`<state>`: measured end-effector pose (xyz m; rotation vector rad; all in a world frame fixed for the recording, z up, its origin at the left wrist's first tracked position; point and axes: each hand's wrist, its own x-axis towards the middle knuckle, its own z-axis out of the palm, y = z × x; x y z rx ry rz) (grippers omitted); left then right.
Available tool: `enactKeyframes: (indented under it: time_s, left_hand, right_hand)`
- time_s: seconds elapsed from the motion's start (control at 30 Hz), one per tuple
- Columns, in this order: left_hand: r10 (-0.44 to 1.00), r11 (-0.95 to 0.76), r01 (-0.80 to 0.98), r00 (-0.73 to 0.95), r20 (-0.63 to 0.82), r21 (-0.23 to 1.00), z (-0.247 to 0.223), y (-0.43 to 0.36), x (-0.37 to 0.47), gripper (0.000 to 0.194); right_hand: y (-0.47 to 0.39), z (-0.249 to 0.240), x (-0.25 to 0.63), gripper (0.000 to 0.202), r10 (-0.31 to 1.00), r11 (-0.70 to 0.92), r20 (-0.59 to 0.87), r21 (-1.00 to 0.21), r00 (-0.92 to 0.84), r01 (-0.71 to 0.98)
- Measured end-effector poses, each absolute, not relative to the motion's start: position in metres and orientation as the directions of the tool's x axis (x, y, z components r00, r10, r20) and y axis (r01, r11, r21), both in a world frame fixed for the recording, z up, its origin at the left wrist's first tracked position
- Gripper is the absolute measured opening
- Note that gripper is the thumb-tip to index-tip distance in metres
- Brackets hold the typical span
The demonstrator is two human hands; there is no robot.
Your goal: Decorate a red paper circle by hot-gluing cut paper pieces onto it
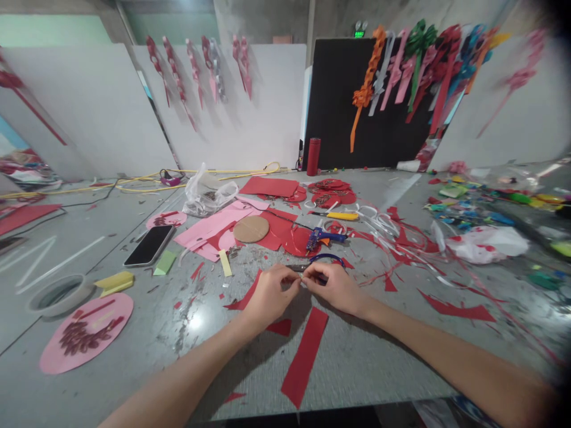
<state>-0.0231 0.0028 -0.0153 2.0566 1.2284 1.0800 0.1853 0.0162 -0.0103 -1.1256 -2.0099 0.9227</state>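
My left hand [273, 291] and my right hand [333, 285] meet fingertip to fingertip above the table. Both are closed in a pinch. Whatever lies between the fingers is too small to name. Just behind them lie blue-handled scissors [332, 259], partly hidden by my fingers. Farther back is a blue glue gun [319, 238] with an orange trigger. A strip of red paper [306, 356] lies flat in front of my hands, and a smaller red scrap [280, 327] rests under my left wrist.
A phone [149, 245], a tape roll [60, 294] and a pink paper disc with dark red pieces [89, 333] lie at left. Beyond are a cardboard disc [251, 229], a yellow cutter [341, 216] and a red bottle [313, 156]. White ribbon [379, 223] tangles at right.
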Motion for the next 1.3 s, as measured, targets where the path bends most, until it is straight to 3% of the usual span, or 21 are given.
enactKeyframes:
  time_s: [1.3]
  left_hand:
    - [0.903,-0.43,0.469,0.234,0.361,0.771,-0.0136,0.0033,-0.0238,0.012]
  right_hand:
    - [0.0143,-0.004,0.184,0.031,0.881,0.394,0.199,-0.81,-0.428,0.434]
